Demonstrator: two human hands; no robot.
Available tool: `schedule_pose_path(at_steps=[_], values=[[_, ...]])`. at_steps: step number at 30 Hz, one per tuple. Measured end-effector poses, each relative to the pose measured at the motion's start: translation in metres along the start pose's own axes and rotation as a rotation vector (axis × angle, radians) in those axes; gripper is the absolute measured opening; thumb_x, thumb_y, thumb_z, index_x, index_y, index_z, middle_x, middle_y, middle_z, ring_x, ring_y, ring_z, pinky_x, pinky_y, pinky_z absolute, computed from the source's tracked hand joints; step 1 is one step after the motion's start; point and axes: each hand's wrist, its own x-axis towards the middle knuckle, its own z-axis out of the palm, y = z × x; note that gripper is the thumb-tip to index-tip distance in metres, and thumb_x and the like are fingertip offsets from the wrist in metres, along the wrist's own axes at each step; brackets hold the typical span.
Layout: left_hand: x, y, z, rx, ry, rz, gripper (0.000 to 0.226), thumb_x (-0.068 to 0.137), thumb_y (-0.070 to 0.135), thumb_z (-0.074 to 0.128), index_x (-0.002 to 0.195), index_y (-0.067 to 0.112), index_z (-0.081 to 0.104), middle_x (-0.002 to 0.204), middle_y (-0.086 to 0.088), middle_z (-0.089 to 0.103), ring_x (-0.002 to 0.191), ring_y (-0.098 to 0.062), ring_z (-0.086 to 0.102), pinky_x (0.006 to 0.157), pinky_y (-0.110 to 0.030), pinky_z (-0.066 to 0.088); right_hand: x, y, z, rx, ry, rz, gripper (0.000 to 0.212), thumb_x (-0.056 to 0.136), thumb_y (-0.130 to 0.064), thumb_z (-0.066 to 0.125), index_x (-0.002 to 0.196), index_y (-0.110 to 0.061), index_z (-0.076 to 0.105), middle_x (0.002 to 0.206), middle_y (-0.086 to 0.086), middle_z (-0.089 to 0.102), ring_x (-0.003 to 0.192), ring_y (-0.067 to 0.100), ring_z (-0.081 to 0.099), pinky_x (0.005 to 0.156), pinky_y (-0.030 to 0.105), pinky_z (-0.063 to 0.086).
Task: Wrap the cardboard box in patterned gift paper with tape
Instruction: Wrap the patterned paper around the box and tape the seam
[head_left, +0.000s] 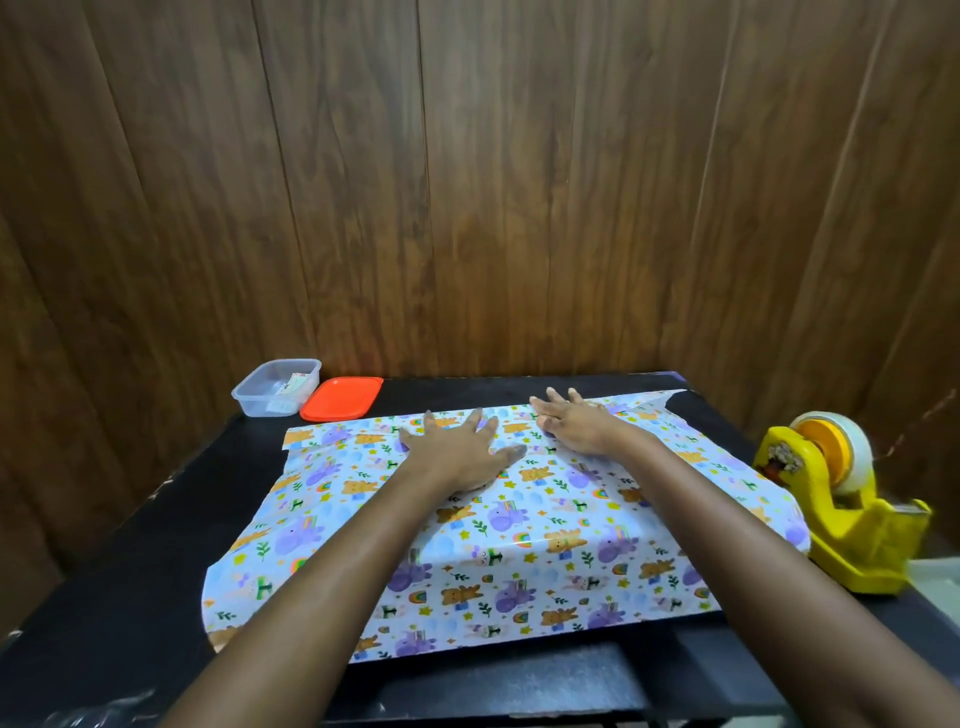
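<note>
**A:** Where is the paper?

**B:** In the middle of the table, printed side up, its near border reaching almost to the near edge. It humps over something flat, presumably the box, though no cardboard shows.

**A:** And the hands?

**B:** Both lie palm-down on the far half of the sheet. The left hand has its fingers spread wide. The right hand keeps its fingers straight and only slightly fanned. Neither pinches anything.

**A:** How will the sheet behave?

**B:** It looks thin and glossy (there is a glint on the near ridge), so I expect it to slide on the box, crease at a touch and tear if yanked. I would take it by its borders, thumb under and fingers on top, not by the middle. The box underneath should be stiff and light enough to turn with one hand.

**A:** Which way does it lie?

**B:** The ridge runs left to right, about parallel to the near edge, so I judge the long axis runs that way too. The sheet sits a little askew, its far right corner curling up near the table's far right corner.

**A:** Tape?

**B:** A yellow dispenser at the right edge, just beside the sheet. A clear tub and an orange lid sit at the far left corner.
</note>
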Motion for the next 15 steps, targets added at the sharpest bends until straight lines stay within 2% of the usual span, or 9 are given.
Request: schedule_pose_path(at_steps=[2, 5, 7, 9, 12, 15], values=[[0.002, 0.001, -0.001, 0.007, 0.01, 0.002, 0.075, 0.086, 0.074, 0.017, 0.149, 0.034, 0.007, 0.157, 0.012, -0.003, 0.142, -0.04, 0.0, 0.107, -0.067, 0.011, -0.007, 0.005, 0.002, 0.027, 0.02, -0.028, 0.046, 0.104, -0.032, 0.019, 0.15, -0.03, 0.013, 0.159, -0.003, -0.001, 0.147, 0.025, -0.005, 0.117, 0.049, 0.006], [0.005, 0.012, 0.002, -0.001, 0.103, 0.008, 0.071, 0.092, 0.065, 0.021, 0.149, 0.022, 0.017, 0.158, -0.002, 0.01, 0.143, -0.034, 0.011, 0.111, -0.054, 0.019, -0.02, 0.01, 0.005, 0.073, 0.07, -0.054, 0.045, 0.104, -0.034, 0.024, 0.148, -0.032, 0.023, 0.159, -0.006, 0.006, 0.147, 0.023, 0.001, 0.116, 0.048, 0.01], [0.005, 0.021, 0.005, -0.025, 0.128, -0.031, 0.072, 0.092, 0.065, 0.021, 0.149, 0.023, 0.016, 0.157, -0.006, 0.012, 0.142, -0.036, 0.011, 0.113, -0.051, 0.016, -0.028, 0.01, 0.007, 0.109, 0.093, -0.048, 0.044, 0.103, -0.033, 0.027, 0.147, -0.031, 0.029, 0.158, -0.006, 0.012, 0.147, 0.022, 0.006, 0.116, 0.046, 0.012], [0.005, 0.03, 0.006, -0.034, 0.116, -0.064, 0.071, 0.09, 0.068, 0.019, 0.15, 0.03, 0.011, 0.158, -0.004, 0.007, 0.142, -0.038, 0.008, 0.112, -0.055, 0.012, -0.037, 0.011, 0.008, 0.14, 0.142, -0.032, 0.042, 0.103, -0.032, 0.03, 0.144, -0.027, 0.037, 0.156, -0.004, 0.021, 0.145, 0.02, 0.015, 0.116, 0.042, 0.016], [0.003, 0.035, 0.006, -0.038, 0.116, -0.097, 0.069, 0.09, 0.068, 0.015, 0.149, 0.033, 0.012, 0.158, -0.002, 0.002, 0.142, -0.039, 0.004, 0.111, -0.058, 0.008, -0.052, 0.015, 0.009, 0.402, 0.269, -0.019, 0.037, 0.102, -0.024, 0.037, 0.134, -0.016, 0.052, 0.146, 0.002, 0.043, 0.135, 0.02, 0.037, 0.108, 0.03, 0.029], [0.001, 0.035, 0.008, -0.057, 0.112, -0.092, 0.068, 0.091, 0.067, 0.015, 0.15, 0.032, 0.01, 0.158, -0.003, 0.0, 0.142, -0.04, 0.001, 0.111, -0.059, 0.005, -0.073, 0.029, 0.006, 0.705, 0.523, 0.032, 0.03, 0.099, -0.015, 0.043, 0.12, -0.006, 0.063, 0.126, 0.007, 0.061, 0.119, 0.021, 0.053, 0.091, 0.027, 0.038]])
